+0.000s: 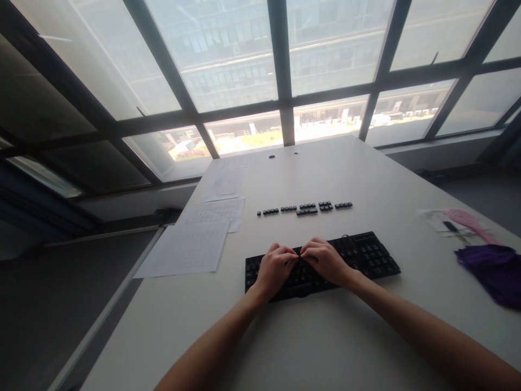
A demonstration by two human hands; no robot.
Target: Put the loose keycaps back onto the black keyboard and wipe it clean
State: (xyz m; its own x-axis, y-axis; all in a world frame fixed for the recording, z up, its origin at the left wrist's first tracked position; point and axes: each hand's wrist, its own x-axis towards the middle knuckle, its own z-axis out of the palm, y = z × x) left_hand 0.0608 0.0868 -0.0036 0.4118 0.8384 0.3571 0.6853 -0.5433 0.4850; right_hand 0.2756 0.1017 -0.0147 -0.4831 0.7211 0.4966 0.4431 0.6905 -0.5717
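Observation:
A black computer keyboard [366,258] lies on the white table in front of me. Over its upper middle, my left hand [277,266] and my right hand [324,260] meet with fingertips pinched around a small black keycap [300,256]. The fingers cover most of that keycap, so whether it is still seated on the keyboard cannot be made out. Behind the keyboard, several loose black keycaps [307,206] stand in short rows, grouped side by side.
Printed paper sheets [191,250] run along the table's left edge. To the right lie a purple cloth [490,271], a pink handled item [468,221] and a small black tool [451,228]. Large windows [236,54] rise beyond the table [325,174].

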